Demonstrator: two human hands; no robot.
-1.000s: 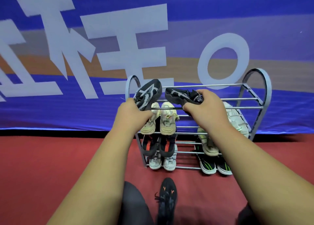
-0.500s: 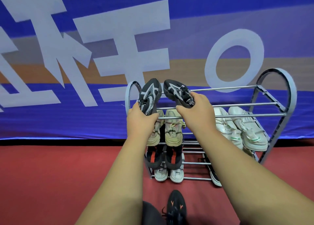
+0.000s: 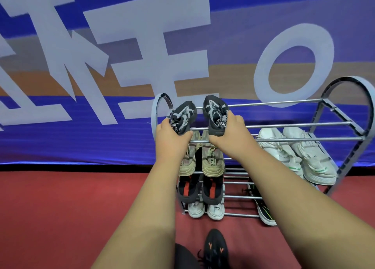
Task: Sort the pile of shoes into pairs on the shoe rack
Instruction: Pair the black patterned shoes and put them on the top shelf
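Note:
Two black shoes with grey-white pattern rest on the top tier bars of the grey metal shoe rack [image 3: 304, 124], at its left end. My left hand [image 3: 170, 138] grips the heel of the left black shoe [image 3: 183, 114]. My right hand [image 3: 229, 134] grips the heel of the right black shoe [image 3: 215, 112]. Both shoes point toes away from me, side by side. Below them sit a beige pair [image 3: 212, 161], then a black-and-red pair [image 3: 211, 191], then a white pair [image 3: 215, 210]. A white-and-green pair [image 3: 300, 153] lies on the second tier at the right.
A black shoe with green stripes [image 3: 263, 210] shows on the lowest tier at right. My own foot in a black shoe with orange marks [image 3: 215, 248] stands on the red floor [image 3: 60, 207] before the rack. A blue banner wall [image 3: 101, 65] rises directly behind the rack.
Both hands have lowered the black shoes onto the top tier and straightened them side by side, toes pointing back. My view has shifted left and closer, so the rack sits further right.

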